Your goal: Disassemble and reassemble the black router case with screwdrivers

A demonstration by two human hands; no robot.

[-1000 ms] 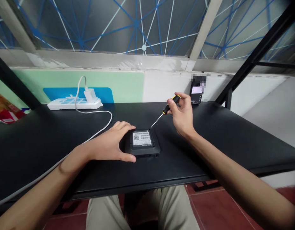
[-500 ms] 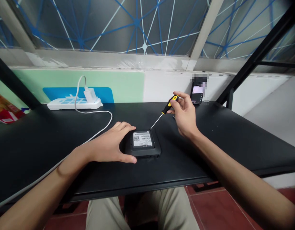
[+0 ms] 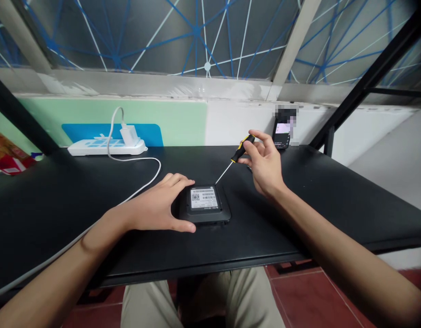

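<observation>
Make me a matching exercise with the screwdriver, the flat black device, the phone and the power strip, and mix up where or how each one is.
1. Screwdriver
2. Flat black device
3. Phone
4. Power strip

A. White, with a cable's plug
B. In the right hand
C. Label on top
D. Upright by the wall

Pairs: 1-B, 2-C, 3-D, 4-A

The left edge cut off the red packet (image 3: 11,155), pixelation hid the phone's (image 3: 281,133) top, and the label's (image 3: 204,199) print seemed unreadably small.
</observation>
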